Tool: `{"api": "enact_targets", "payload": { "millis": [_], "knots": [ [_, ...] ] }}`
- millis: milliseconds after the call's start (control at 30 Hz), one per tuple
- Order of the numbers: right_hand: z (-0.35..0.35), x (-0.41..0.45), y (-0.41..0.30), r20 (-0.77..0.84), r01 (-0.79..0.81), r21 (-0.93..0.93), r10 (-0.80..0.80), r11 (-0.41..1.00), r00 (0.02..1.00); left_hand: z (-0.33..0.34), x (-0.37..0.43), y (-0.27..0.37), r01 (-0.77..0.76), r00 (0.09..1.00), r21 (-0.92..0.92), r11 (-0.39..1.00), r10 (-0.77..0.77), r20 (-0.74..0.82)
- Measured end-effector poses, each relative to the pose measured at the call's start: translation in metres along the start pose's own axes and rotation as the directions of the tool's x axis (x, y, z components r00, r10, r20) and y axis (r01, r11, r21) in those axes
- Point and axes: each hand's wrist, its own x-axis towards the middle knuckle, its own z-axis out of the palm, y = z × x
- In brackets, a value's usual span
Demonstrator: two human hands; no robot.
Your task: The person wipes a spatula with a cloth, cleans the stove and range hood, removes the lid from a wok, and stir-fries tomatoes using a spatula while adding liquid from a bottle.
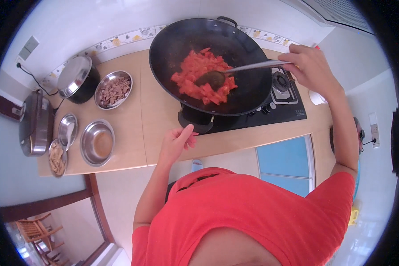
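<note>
A large black wok (252, 89) sits on the gas stove, with chopped red pieces that look like tomato (199, 66) spread over its bottom. My right hand (311, 66) grips the end of a long metal-handled ladle or turner (252, 66), whose dark head rests among the red pieces. Down by the wok's near loop handle (199, 126), my left hand (177, 141) has its thumb up and its fingers loosely curled. The thumb overlaps the handle's edge in the picture; whether it touches is unclear.
Left on the wooden counter (126, 133) stand a lidded pot (86, 86), a bowl of sliced meat (114, 91), a metal bowl with brownish residue (98, 143), a small bowl with a white spoon (68, 134) and a dish of pale strips (57, 158). A second burner (281, 81) lies right of the wok.
</note>
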Motion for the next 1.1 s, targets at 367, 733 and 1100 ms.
{"api": "enact_targets", "payload": {
  "millis": [367,733,1100],
  "knots": [
    [0.098,0.046,0.019,-0.159,-0.031,-0.352,-0.027,0.936,0.987,0.002,0.002,-0.002,-0.004,1.0,0.009,1.0,0.004,0.003],
    [0.047,-0.038,0.017,0.124,-0.029,-0.2,0.054,0.979,0.991,0.001,-0.001,-0.003,0.008,1.0,-0.03,1.0,-0.008,0.007],
    [0.008,-0.063,-0.007,-0.004,-0.16,0.005,0.16,0.987,0.987,0.0,-0.001,-0.001,-0.014,1.0,-0.015,1.0,0.014,0.005]
  ]
}}
